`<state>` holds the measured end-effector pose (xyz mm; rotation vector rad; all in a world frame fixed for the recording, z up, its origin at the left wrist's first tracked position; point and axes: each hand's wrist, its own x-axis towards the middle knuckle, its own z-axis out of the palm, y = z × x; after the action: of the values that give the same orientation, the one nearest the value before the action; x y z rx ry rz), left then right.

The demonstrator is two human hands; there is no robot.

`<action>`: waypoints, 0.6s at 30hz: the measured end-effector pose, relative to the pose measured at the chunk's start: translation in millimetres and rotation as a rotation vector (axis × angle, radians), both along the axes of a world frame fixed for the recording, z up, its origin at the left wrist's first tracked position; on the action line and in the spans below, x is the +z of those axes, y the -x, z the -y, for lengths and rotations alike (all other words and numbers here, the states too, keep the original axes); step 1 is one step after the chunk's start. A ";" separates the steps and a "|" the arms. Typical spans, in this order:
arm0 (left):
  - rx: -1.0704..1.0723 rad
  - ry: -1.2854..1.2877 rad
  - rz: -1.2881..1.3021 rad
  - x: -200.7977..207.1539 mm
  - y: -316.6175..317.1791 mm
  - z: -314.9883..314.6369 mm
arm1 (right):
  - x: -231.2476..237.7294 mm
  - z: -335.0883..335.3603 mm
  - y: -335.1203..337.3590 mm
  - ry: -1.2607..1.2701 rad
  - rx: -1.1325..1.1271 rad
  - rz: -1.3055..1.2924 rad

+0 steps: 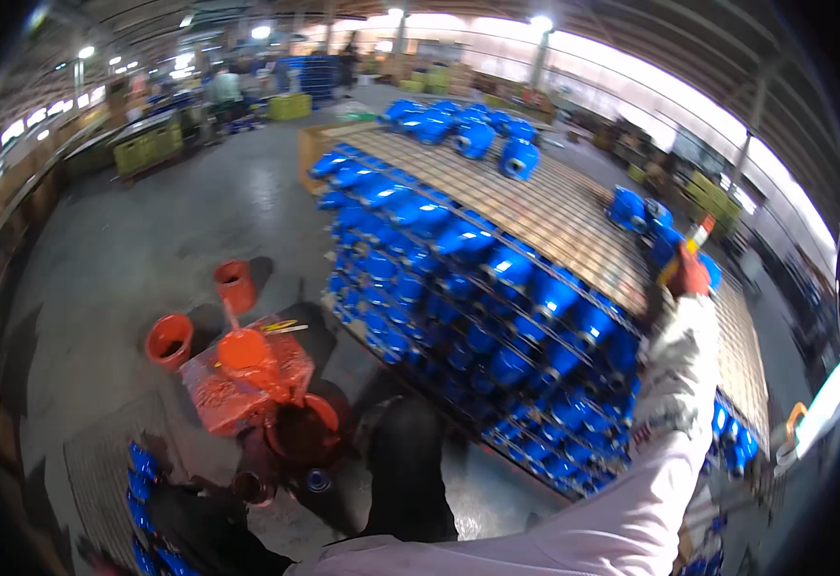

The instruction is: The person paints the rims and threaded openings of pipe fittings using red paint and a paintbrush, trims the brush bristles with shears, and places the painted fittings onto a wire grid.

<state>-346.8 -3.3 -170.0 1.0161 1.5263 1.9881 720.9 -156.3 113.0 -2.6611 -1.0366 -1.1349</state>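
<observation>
My right hand [691,278] is stretched far out over the right part of a tall wire-mesh stack. Its fingers are closed around a paintbrush [697,238] with a yellow handle, the orange-red end pointing up. Just beside and behind that hand sit several glossy blue rounded housings [628,208] on the mesh top [554,197]. More blue housings [509,268] fill the layers below, lying with their ends outward. A dark reddish blur at the lower left rim may be my left hand; its fingers cannot be made out.
On the floor to the left stand orange-red buckets [168,341], near a paint-smeared sheet [210,396] and some yellow-handled brushes [283,326]. A dark paint-stained tub [297,434] is by my feet. More blue housings [141,463] lie on a mesh at lower left. Green crates [147,147] stand farther off.
</observation>
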 end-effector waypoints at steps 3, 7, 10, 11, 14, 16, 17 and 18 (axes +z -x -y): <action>0.168 -0.037 -0.019 6.8 55.7 30.8 | 6.9 13.4 -3.6 -0.136 0.192 0.006; -0.299 -0.035 0.066 63.7 -52.4 -47.5 | 42.6 -31.8 111.3 -0.129 0.264 0.141; -0.710 0.117 0.091 136.8 -199.5 -52.0 | 82.2 -23.7 196.4 -0.261 0.416 0.117; -0.884 0.114 0.058 154.1 -235.0 -51.0 | 82.2 -19.3 215.3 -0.256 0.406 0.112; -1.344 -0.058 0.149 172.1 -303.5 -40.2 | 88.7 -5.7 304.9 -0.606 1.033 -0.590; -1.504 -0.133 0.316 179.2 -329.3 -28.3 | 74.2 -25.8 375.1 -0.678 1.248 -0.611; -1.508 -0.217 0.370 185.5 -330.7 -23.4 | 65.3 -43.8 406.9 -0.703 1.419 -0.850; -1.499 -0.299 0.418 190.6 -328.2 -20.7 | 52.0 -66.9 434.3 -0.716 1.580 -1.110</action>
<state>-18.6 17.4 20.6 1.1693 0.0056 1.1198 286.5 -89.4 165.0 -0.8651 -1.3882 0.2967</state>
